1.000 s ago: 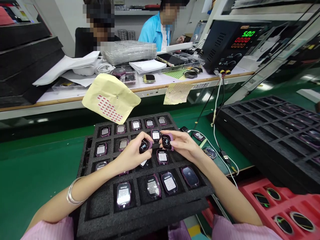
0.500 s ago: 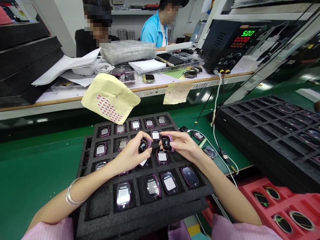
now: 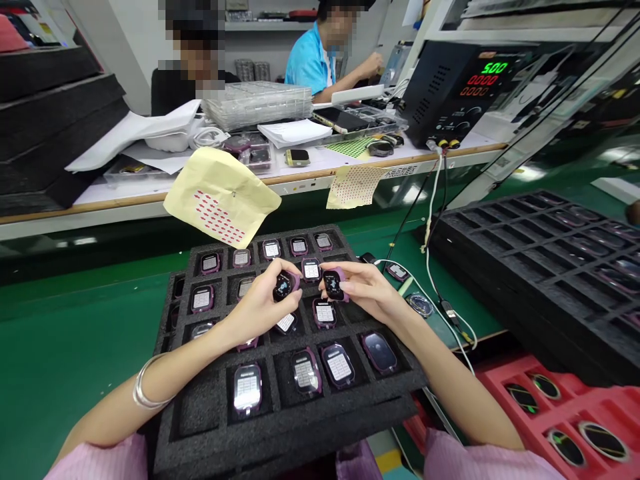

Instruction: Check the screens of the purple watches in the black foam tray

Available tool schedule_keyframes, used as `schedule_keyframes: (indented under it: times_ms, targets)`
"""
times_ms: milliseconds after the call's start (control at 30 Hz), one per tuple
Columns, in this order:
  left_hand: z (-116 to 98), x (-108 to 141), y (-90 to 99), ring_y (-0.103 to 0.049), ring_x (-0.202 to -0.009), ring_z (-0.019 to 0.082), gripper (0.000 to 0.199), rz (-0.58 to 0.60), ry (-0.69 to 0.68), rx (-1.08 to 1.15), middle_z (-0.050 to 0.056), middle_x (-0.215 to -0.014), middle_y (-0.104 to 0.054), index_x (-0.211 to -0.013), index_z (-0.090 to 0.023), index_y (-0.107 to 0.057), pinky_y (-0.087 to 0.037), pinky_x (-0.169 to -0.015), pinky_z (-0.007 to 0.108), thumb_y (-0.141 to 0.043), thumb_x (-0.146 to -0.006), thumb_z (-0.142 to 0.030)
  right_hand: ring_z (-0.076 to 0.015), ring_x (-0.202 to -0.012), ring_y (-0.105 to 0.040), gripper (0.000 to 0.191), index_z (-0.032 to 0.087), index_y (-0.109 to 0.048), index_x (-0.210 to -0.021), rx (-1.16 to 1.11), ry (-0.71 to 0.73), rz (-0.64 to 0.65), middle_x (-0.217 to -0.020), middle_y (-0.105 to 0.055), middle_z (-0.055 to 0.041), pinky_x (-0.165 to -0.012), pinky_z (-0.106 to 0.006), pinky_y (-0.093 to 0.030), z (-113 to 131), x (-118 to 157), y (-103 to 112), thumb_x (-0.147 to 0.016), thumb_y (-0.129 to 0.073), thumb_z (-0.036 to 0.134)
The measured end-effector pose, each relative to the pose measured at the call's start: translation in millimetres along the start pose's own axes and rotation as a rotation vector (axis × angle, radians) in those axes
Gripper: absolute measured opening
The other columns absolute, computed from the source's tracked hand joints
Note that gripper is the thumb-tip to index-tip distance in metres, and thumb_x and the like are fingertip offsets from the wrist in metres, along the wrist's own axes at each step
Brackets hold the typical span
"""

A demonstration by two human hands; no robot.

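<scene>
My left hand (image 3: 267,300) pinches a purple-cased smartwatch (image 3: 284,285) by its edges, its dark screen lit with a small graphic. In my right hand (image 3: 367,288) is a second purple smartwatch (image 3: 332,285), tilted, with a similar lit screen. Both hands are raised above a black foam tray (image 3: 295,433). Several purple watch bodies lie in the tray's pockets, most with a white grid on the screen. One watch in the tray (image 3: 311,270) shows between the two held ones; another (image 3: 380,352) at the right has a dark screen.
A bench edge (image 3: 300,175) with yellow sticker sheets (image 3: 223,197) runs behind the tray. At right stand a power supply (image 3: 460,93), white cables (image 3: 431,200), another black foam tray (image 3: 525,267) and a red tray (image 3: 555,407) holding round parts. Two people are at the far side.
My left hand and its watch have shifted slightly left and up, away from the right one. My right hand is nearly still. The co-worker in blue has raised a hand.
</scene>
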State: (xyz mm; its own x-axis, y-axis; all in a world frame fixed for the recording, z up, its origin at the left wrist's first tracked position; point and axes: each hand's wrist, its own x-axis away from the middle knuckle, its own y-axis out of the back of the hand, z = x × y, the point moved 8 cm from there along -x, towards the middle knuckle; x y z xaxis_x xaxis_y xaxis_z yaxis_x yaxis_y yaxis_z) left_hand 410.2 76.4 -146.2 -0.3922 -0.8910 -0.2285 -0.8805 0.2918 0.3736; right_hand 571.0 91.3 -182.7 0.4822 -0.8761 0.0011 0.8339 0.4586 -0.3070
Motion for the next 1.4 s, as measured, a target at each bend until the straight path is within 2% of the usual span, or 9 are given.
schedule_keyframes:
  times_ms: [167, 300, 400, 500, 700, 967, 1300, 1400]
  targets:
    - [-4.6, 3.7, 5.5, -0.05, -0.077, 0.013, 0.02, -0.046, -0.012, 0.001, -0.002, -0.082, -0.052, -0.09, -0.02, -0.049, -0.039, -0.072, 0.025, -0.053, -0.075, -0.007, -0.0229, -0.082, -0.069, 0.039, 0.017, -0.07, -0.11, -0.031, 0.027, 0.029, -0.094, -0.073, -0.0096, -0.082, -0.038, -0.053, 2.6, 1.6, -2.1, -0.073, -0.076, 0.022]
    - [1.4, 2.5, 6.3, -0.053, -0.083, 0.014, 0.017, -0.079, 0.019, 0.015, 0.0, -0.088, -0.054, -0.093, -0.02, -0.05, -0.041, -0.077, 0.026, -0.056, -0.079, -0.013, -0.0249, -0.09, -0.07, 0.041, 0.017, -0.066, -0.117, -0.03, -0.023, 0.028, -0.101, -0.072, -0.0111, -0.09, -0.042, -0.05, 0.5, 1.1, -5.2, -0.077, -0.074, 0.024]
    - [17.3, -0.6, -3.4, -0.054, -0.08, 0.014, 0.029, -0.004, 0.151, 0.177, 0.0, -0.09, -0.055, -0.104, -0.02, -0.049, -0.045, -0.071, 0.027, -0.062, -0.078, -0.023, -0.0275, -0.1, -0.068, 0.044, 0.017, -0.061, -0.123, -0.05, -0.078, 0.016, -0.111, -0.069, -0.0136, -0.096, -0.047, -0.047, -2.5, 0.2, -7.8, -0.081, -0.071, 0.026]
    - [29.0, -1.5, -15.1, -0.057, -0.077, 0.014, 0.038, 0.068, 0.29, 0.419, 0.001, -0.089, -0.055, -0.11, -0.018, -0.048, -0.05, -0.065, 0.027, -0.063, -0.074, -0.022, -0.0286, -0.103, -0.066, 0.046, 0.017, -0.059, -0.125, -0.08, -0.095, -0.009, -0.114, -0.068, -0.0141, -0.098, -0.049, -0.046, -3.8, 0.2, -7.7, -0.081, -0.07, 0.026]
    - [29.7, 0.1, -20.4, -0.06, -0.084, 0.015, 0.039, 0.056, 0.383, 0.624, 0.004, -0.096, -0.06, -0.11, -0.017, -0.054, -0.056, -0.076, 0.033, -0.058, -0.071, -0.014, -0.0281, -0.103, -0.067, 0.049, 0.019, -0.058, -0.125, -0.094, -0.092, -0.076, -0.116, -0.068, -0.0108, -0.099, -0.049, -0.046, -3.2, 5.6, -6.3, -0.078, -0.071, 0.021]
    - [29.8, 0.8, -24.0, -0.064, -0.085, 0.017, 0.039, 0.076, 0.394, 0.655, 0.005, -0.099, -0.063, -0.109, -0.017, -0.056, -0.057, -0.076, 0.034, -0.058, -0.07, -0.012, -0.0266, -0.106, -0.065, 0.052, 0.021, -0.058, -0.127, 0.042, -0.032, -0.147, -0.118, -0.067, -0.0096, -0.099, -0.045, -0.046, -0.3, 11.7, -2.9, -0.077, -0.072, 0.022]
    - [27.1, 0.4, -25.7, -0.063, -0.086, 0.017, 0.037, 0.088, 0.383, 0.645, 0.004, -0.097, -0.063, -0.107, -0.016, -0.056, -0.057, -0.075, 0.033, -0.059, -0.07, -0.014, -0.0266, -0.108, -0.064, 0.051, 0.022, -0.057, -0.128, 0.087, -0.032, -0.144, -0.121, -0.066, -0.009, -0.098, -0.043, -0.047, -4.7, 12.1, 1.1, -0.079, -0.071, 0.023]
    - [28.7, 0.2, -25.6, -0.062, -0.083, 0.017, 0.036, 0.089, 0.366, 0.587, 0.003, -0.094, -0.061, -0.107, -0.017, -0.054, -0.054, -0.07, 0.03, -0.06, -0.072, -0.015, -0.0256, -0.109, -0.064, 0.047, 0.023, -0.057, -0.128, 0.039, -0.033, -0.106, -0.119, -0.067, -0.0082, -0.099, -0.044, -0.046, -5.3, 11.8, -2.2, -0.083, -0.068, 0.024]
